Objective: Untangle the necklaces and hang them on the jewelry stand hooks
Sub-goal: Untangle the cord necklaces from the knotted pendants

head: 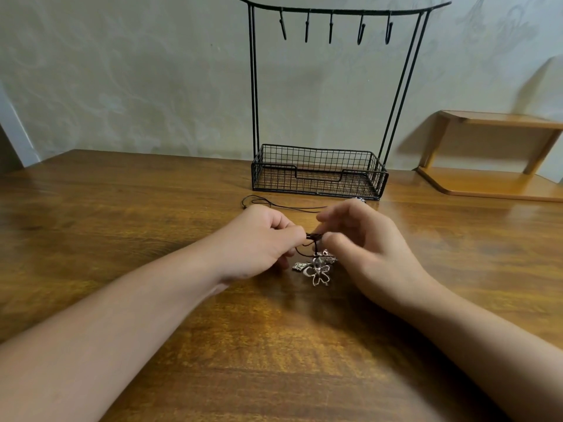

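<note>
A tangle of thin black cord necklaces (313,237) with silver pendants sits at the middle of the wooden table. A flower-shaped pendant (318,275) and smaller charms hang just below the knot. My left hand (259,242) pinches the cords from the left. From the right, my right hand (362,242) pinches the same knot. A loose loop of black cord (274,205) trails on the table behind my hands. The black wire jewelry stand (320,175) stands behind, and the several hooks (330,27) on its top bar are bare.
The wooden table (152,223) stretches wide on both sides of my hands. A small wooden shelf (493,153) stands at the back right against the wall. The stand's wire basket holds nothing that I can see.
</note>
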